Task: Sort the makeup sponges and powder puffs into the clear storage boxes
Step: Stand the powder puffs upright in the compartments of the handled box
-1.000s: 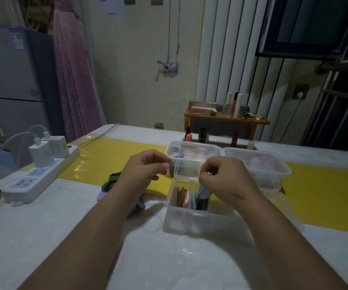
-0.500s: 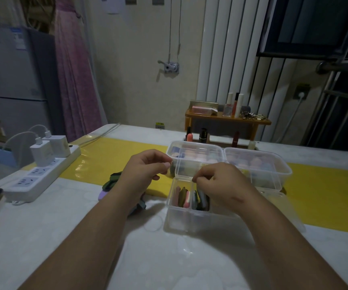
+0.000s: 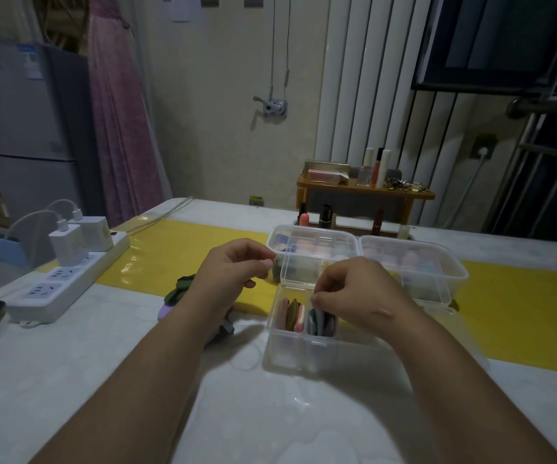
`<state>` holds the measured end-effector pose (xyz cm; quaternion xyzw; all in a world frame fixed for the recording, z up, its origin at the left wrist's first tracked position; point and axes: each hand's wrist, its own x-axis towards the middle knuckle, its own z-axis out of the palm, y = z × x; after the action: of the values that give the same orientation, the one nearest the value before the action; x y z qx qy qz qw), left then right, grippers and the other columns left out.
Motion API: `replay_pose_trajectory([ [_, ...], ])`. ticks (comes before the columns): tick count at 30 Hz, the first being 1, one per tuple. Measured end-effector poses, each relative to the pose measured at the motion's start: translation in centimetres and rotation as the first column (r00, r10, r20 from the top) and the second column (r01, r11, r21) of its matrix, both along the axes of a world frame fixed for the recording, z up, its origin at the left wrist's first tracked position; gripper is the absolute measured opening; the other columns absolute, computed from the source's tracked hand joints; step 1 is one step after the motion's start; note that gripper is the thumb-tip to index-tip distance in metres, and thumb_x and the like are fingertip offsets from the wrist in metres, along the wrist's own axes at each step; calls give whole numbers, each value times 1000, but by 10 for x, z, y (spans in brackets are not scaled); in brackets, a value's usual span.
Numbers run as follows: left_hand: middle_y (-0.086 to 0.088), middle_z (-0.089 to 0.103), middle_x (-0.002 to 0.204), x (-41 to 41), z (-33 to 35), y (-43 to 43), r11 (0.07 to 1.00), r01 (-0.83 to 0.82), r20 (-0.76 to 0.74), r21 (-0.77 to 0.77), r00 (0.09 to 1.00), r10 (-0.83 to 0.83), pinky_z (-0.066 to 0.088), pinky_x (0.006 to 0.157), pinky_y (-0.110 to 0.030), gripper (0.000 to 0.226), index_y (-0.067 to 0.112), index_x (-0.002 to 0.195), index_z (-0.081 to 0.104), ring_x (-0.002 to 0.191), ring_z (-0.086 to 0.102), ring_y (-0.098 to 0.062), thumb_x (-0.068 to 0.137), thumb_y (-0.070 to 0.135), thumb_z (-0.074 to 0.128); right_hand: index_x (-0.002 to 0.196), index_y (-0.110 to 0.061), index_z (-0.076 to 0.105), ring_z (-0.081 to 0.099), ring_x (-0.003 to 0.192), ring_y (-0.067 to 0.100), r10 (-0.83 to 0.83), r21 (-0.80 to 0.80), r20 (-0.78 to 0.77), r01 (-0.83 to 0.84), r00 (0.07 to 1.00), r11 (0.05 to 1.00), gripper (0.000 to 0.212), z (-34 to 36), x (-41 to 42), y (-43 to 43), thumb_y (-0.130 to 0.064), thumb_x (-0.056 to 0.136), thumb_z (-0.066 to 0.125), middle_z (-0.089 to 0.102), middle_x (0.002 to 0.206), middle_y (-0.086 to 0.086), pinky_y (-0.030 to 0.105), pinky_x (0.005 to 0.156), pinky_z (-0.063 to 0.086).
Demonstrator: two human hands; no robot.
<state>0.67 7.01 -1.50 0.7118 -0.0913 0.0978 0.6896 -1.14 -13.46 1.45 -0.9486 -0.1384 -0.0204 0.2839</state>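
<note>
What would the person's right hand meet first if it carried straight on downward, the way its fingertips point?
Probably the dark puffs standing on edge in the small clear box; the right hand is already at their tops.

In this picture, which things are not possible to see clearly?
- Head view: loose puffs on the table, partly hidden by the left hand.
- Head view: right hand covers its fingertips; grip on the grey puff unclear.
- Head view: contents of the rear boxes, blurred by the cloudy lids.

The boxes (image 3: 304, 349) are clear, smooth plastic; the puffs (image 3: 320, 321) inside look soft and matt. The yellow runner (image 3: 176, 252) is glossy, the desk (image 3: 69, 363) cover pale and matt. The power strip (image 3: 66, 283) is smooth white plastic, the shelf (image 3: 364, 192) wood.
</note>
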Motion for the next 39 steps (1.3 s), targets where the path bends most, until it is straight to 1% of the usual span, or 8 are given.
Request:
replay_pose_trajectory([
  [10, -7, 70, 84, -2, 1, 1, 1000, -13, -1, 24, 1000, 13, 45, 63, -24, 15, 15, 84, 72, 73, 62, -13, 69, 18, 66, 84, -30, 72, 62, 85, 7, 16, -60, -53, -19, 998, 998, 7, 0, -2, 0, -25, 88, 71, 68, 87, -11, 33, 82, 58],
  [15, 5, 66, 66, -1, -4, -2, 976, -82, 1, 201, 996, 84, 43, 54, -14, 9, 13, 81, 72, 58, 55, -4, 85, 5, 70, 87, -36, 63, 60, 86, 6, 5, -68, -12, -5, 1000, 998, 12, -1, -4, 0, -26, 87, 72, 63, 91, -13, 30, 79, 56],
  [19, -6, 61, 68, -1, -7, -7, 951, -75, -14, 299, 996, 83, 45, 57, -25, 8, 14, 84, 68, 57, 51, -9, 86, 20, 74, 89, -31, 67, 61, 88, 9, 11, -124, -37, -16, 999, 992, 8, 0, -4, 3, -23, 89, 69, 65, 92, -10, 35, 84, 58],
  [24, 1, 59, 62, 0, -14, -10, 888, -51, -16, 457, 998, 66, 47, 62, -36, 16, 27, 90, 57, 58, 53, -14, 86, 24, 72, 95, -30, 69, 62, 90, 12, 5, -186, -25, -9, 1000, 982, 12, 1, -5, 5, -19, 89, 67, 65, 95, -8, 35, 84, 58],
  [26, 1, 61, 61, 1, -14, -14, 865, -61, 1, 498, 998, 70, 48, 61, -34, 19, 30, 92, 53, 55, 54, -11, 87, 19, 68, 96, -29, 71, 62, 91, 11, 19, -211, -38, -27, 999, 977, 13, 1, -5, 6, -18, 90, 66, 66, 96, -7, 35, 85, 58],
  [29, 3, 61, 59, -2, -10, -19, 845, -83, 27, 528, 996, 81, 41, 53, -24, 24, 30, 93, 52, 48, 52, -5, 87, 10, 63, 96, -29, 72, 60, 92, 10, 17, -227, -30, -23, 999, 974, 12, 3, -5, 5, -20, 90, 67, 64, 98, -8, 33, 86, 57],
  [32, 4, 61, 58, -4, -8, -21, 828, -122, 50, 547, 992, 113, 36, 46, -17, 23, 29, 93, 53, 46, 49, -1, 84, 9, 62, 92, -31, 72, 55, 91, 9, -6, -251, 56, 19, 998, 968, 6, 4, -3, 4, -29, 86, 73, 55, 98, -12, 30, 82, 53],
  [39, 0, 60, 58, -4, -9, -18, 801, -217, 88, 558, 975, 202, 38, 52, -27, 18, 28, 88, 53, 52, 51, -12, 83, 13, 62, 92, -32, 75, 55, 82, 7, -29, -194, 97, 48, 995, 980, 8, -1, -2, 9, -35, 86, 69, 58, 88, -13, 30, 76, 53],
])
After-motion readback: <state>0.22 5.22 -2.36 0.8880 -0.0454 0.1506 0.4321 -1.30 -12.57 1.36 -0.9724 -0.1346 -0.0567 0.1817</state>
